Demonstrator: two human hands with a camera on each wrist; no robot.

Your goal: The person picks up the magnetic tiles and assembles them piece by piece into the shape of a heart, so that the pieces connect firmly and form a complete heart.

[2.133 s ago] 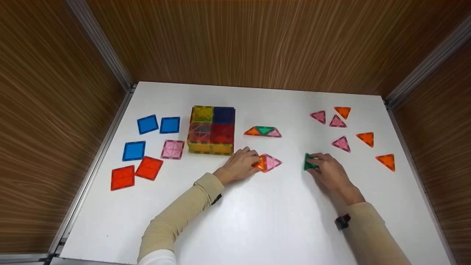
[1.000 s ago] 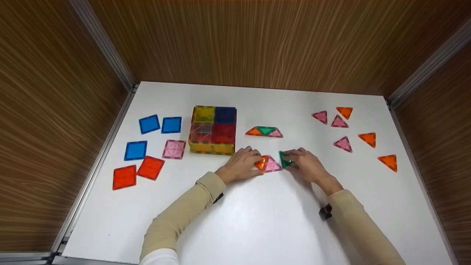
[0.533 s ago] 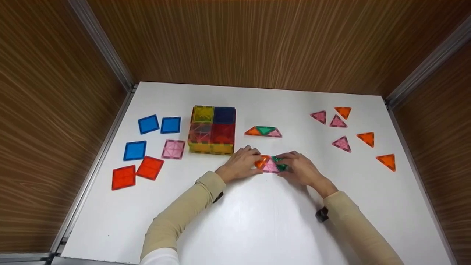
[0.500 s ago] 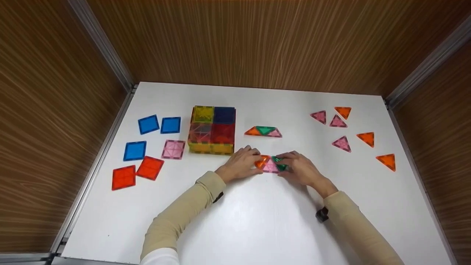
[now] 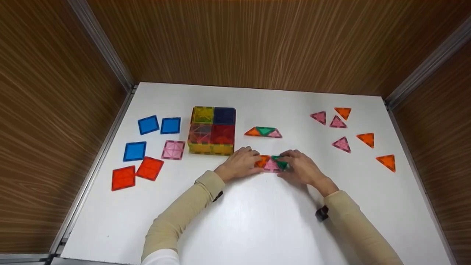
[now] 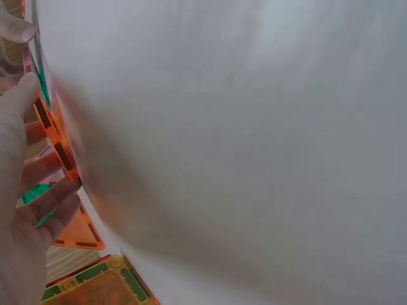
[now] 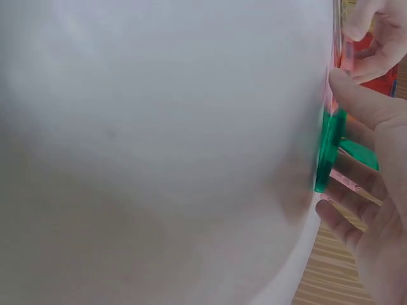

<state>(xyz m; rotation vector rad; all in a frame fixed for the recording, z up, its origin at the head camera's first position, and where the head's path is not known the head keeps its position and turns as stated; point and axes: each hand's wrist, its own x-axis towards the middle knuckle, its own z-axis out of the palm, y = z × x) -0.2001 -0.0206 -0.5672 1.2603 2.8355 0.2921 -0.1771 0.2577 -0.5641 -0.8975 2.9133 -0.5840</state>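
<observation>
Three see-through magnetic triangle tiles form a row in the middle of the table. The left hand pinches the orange triangle tile at the row's left end; its edge shows between thumb and fingers in the left wrist view. At the right end, the right hand holds the green triangle tile between thumb and fingers. Between them lies a pink triangle tile, point away from the person, with a thumb of each hand near its front edge. The fingers partly cover both outer tiles.
Behind the row lies a similar orange, green and pink strip. A block of coloured square tiles stands to its left. Loose blue squares, red squares and one pink square lie left; pink and orange triangles lie right.
The right hand has moved left with the green triangle tile, bringing it against the pink one. The pink tile has turned from pointing right to pointing away. The left hand has stayed put.
</observation>
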